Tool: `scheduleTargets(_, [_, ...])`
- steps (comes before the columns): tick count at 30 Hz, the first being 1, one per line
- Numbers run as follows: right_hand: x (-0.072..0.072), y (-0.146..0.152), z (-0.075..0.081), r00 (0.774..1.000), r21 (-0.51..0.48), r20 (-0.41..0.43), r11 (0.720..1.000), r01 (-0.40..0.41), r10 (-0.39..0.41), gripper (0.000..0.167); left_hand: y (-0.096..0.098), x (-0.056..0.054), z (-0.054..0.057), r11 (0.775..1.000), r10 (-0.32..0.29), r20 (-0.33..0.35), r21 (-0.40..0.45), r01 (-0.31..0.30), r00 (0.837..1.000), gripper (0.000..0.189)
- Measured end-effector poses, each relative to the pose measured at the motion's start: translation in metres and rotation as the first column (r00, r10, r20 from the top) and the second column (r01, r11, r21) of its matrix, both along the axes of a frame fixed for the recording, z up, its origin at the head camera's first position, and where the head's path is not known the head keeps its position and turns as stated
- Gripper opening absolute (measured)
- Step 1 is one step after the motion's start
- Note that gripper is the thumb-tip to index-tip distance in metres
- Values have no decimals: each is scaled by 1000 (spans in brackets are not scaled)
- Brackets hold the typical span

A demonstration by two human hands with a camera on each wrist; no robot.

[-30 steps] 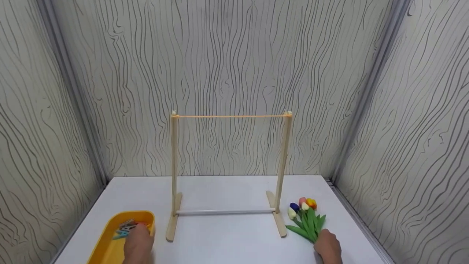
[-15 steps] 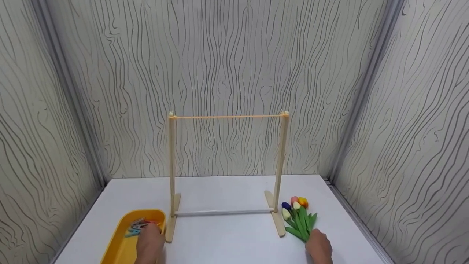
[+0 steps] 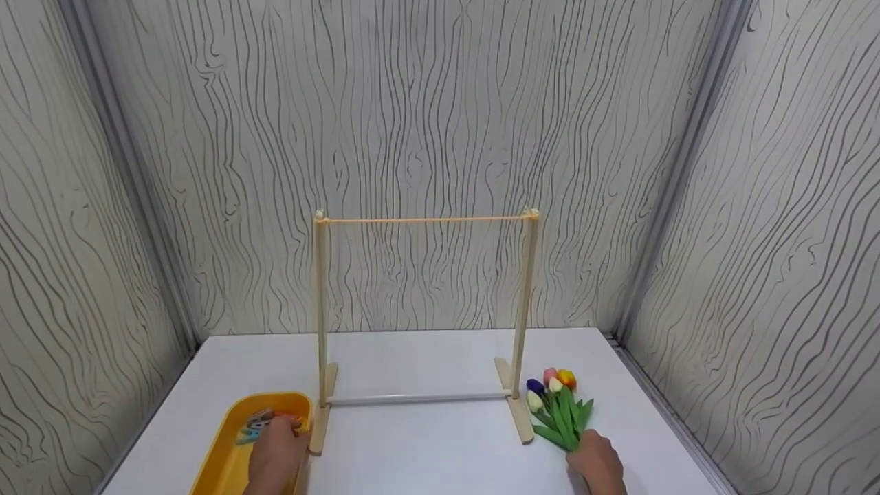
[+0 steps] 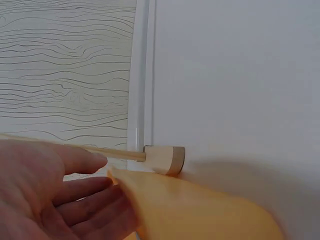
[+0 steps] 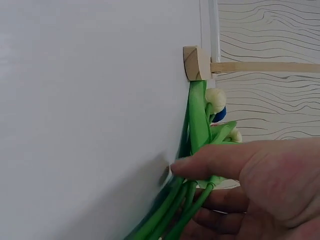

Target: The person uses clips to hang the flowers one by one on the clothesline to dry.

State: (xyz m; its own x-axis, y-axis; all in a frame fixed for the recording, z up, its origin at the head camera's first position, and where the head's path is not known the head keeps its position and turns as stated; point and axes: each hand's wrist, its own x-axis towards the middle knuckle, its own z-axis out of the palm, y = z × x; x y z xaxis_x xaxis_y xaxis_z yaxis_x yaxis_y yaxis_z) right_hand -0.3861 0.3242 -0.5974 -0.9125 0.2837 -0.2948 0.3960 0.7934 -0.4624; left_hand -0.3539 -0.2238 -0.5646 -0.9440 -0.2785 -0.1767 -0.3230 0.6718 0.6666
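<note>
So the left hand is down in the yellow tray at the front left of the white worktop, fingers reaching over the little pile of colored clothespins at the far end of the tray. In the left wrist view the fingers look fairly straight and loose next to the tray wall, and I can't see anything actually pinched in them, so that grip looks open to me. The right hand is at the front right on the bunch of fake tulips, which is lying flat on the worktop just beside the right foot of the wooden rack, flower heads pointing toward the back wall. The right wrist view shows the thumb over the top of the green stems and the other fingers curled underneath, so that grip is closed around the stems. The rack stands in the middle of the worktop between both hands, two upright posts on flat feet, with an orange string stretched across the tops and a pale rod joining the feet low down. The tray sits right up against the rack's left foot. Wood-grain patterned walls close in the back and both sides.
</note>
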Motion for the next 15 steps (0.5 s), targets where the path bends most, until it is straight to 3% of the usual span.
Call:
scheduleTargets(3, [4,5,6,999,9,-32,1000,-16,16,19,-19,-2,9,1000,12,-24,-28,-13,1000,33])
scheduleTargets(7, [14,19,16,986,62,-133,994,-94,101,20,-37,-8,15,999,30,44,-39,-28,999,36])
scheduleTargets(11, [19,29,25,976,124,-143,981,-147,165,27,-40,-15,6,995,-48,107,-85,57,993,42])
scheduleTargets(15, [20,33,27,974,131,-106,974,-184,199,22,-37,-15,-4,968,-127,150,-199,155,981,49])
